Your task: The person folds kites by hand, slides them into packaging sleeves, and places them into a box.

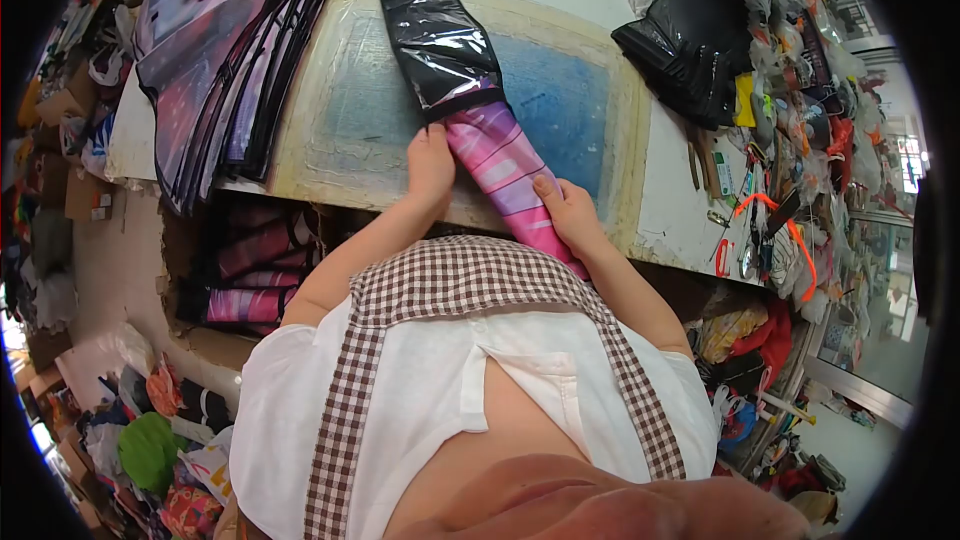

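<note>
A long roll of pink and purple printed fabric (505, 170) slants across the work table toward my apron. Its far end meets the mouth of a glossy black plastic bag (440, 45), which lies flat on the table pointing away. A dark band crosses the roll where the two meet. My left hand (432, 168) is closed, its fingertips pinching the left edge near the bag's mouth. Farther down the roll, my right hand (570, 212) grips the fabric from the right side, thumb on top. The roll's near end is partly hidden by the apron.
A taped blue-grey mat (345, 100) covers the table's middle. Printed fabric pieces with black edging (205, 60) hang over the left edge. Stacked black bags (690, 50) lie at the right, near scissors and orange cord (800, 250). Below, a cardboard box holds more pink rolls (245, 302).
</note>
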Action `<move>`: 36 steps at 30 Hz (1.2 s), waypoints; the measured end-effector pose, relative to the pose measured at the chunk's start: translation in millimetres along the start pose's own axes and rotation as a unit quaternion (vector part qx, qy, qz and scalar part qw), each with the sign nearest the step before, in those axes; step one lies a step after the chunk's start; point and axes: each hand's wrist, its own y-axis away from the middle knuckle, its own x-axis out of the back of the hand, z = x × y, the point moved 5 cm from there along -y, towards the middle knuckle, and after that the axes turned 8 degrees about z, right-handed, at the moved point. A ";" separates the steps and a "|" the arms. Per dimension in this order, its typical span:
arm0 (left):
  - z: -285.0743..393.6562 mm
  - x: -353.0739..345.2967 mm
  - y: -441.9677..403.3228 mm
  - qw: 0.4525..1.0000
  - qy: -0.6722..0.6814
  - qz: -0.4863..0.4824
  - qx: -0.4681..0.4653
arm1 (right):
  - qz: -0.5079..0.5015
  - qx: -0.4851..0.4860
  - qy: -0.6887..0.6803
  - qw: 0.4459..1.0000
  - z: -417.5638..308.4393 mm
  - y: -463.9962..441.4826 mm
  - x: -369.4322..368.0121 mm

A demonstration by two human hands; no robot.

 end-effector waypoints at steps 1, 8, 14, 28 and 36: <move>-5.5 -3.9 12.3 0.998 -0.060 -0.022 -0.015 | 0.007 0.004 -0.004 1.000 2.7 -2.2 1.1; 42.4 -36.6 44.0 0.965 0.212 -0.150 0.031 | -0.008 0.020 0.063 0.998 -7.1 3.8 12.8; 27.0 -57.9 32.5 0.979 0.143 -0.141 0.033 | -0.063 0.068 0.069 0.993 -37.6 -8.9 16.9; 103.6 -23.3 28.3 0.962 0.104 -0.254 0.015 | -0.222 0.034 -0.054 0.973 -52.3 -26.9 -22.3; 102.4 59.6 45.2 0.979 0.155 -0.108 -0.071 | -0.306 0.129 -0.060 0.941 -79.3 -35.4 -97.1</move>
